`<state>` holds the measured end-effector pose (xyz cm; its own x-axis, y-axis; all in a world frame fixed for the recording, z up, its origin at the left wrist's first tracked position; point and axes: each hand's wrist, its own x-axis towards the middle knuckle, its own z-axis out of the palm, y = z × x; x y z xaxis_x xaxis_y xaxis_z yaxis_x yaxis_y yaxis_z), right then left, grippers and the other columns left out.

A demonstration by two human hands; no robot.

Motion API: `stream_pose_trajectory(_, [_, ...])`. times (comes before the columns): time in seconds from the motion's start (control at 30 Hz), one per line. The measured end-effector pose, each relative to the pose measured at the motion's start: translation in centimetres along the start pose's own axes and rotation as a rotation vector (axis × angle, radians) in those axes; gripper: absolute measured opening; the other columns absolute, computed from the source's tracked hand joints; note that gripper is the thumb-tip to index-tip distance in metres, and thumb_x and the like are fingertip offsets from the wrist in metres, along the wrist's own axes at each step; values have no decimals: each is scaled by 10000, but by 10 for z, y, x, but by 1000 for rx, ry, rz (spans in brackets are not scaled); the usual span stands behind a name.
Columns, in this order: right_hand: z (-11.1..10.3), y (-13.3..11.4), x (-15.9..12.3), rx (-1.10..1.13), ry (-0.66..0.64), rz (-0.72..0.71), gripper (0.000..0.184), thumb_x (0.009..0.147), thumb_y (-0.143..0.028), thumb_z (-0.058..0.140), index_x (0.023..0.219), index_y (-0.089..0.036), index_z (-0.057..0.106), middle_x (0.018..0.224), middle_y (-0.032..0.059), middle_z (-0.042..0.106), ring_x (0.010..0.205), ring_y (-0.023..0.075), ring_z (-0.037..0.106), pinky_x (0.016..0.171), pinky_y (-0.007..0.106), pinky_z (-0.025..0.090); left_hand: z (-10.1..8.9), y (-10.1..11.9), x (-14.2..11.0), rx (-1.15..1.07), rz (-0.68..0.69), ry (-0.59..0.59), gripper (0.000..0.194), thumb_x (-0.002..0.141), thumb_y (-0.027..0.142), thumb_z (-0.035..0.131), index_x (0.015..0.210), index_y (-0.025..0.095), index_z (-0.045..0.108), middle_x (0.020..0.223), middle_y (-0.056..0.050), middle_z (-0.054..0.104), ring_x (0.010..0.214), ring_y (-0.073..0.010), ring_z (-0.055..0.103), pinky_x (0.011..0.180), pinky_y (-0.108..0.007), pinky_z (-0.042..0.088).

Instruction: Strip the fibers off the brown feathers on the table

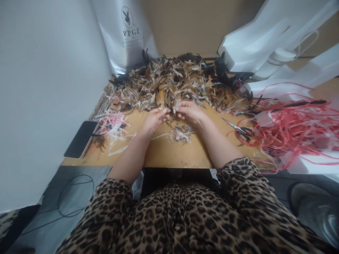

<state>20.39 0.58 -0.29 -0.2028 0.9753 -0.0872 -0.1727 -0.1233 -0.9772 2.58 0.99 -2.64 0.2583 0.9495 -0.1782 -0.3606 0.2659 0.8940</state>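
Both hands meet at the near edge of a big pile of brown and black feathers [172,74] on the wooden table. My left hand [156,119] has thumb and fingers pinched at the base of some brown feathers. Close by on the right, my right hand [190,112] pinches brown feathers too, their pale quill ends between its fingertips. Where one bunch stops and the pile behind begins is hard to make out. Just below my hands lies a small loose tuft of feathers [182,133] on the tabletop.
A phone [81,139] lies at the table's left edge, beside pink and white strips [114,121]. Scissors [237,127] rest on the right, touching a heap of red plastic string [293,130]. Behind the pile stands a white printed bag [129,38]. A white partition [50,81] borders the left.
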Motion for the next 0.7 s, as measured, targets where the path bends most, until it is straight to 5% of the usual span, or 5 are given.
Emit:
stream_pose_trajectory(0.23, [12,7,5,-76,163,-135,288,606,-358,754,640,-168,540,421,-61,500,371,49,382,390,188,256,7,1,-5,39,-80,-23,149,725,205,727,807,93,675,819,-87,730,578,-55,627,522,-141,439])
stream_pose_trajectory(0.7, [21,32,15,-331,317,-416,129,697,-289,607,685,-185,531,579,-46,508,521,87,432,549,238,360,12,4,-6,-99,-198,-24,45,803,79,619,781,71,658,705,-59,705,515,-35,607,451,-99,426])
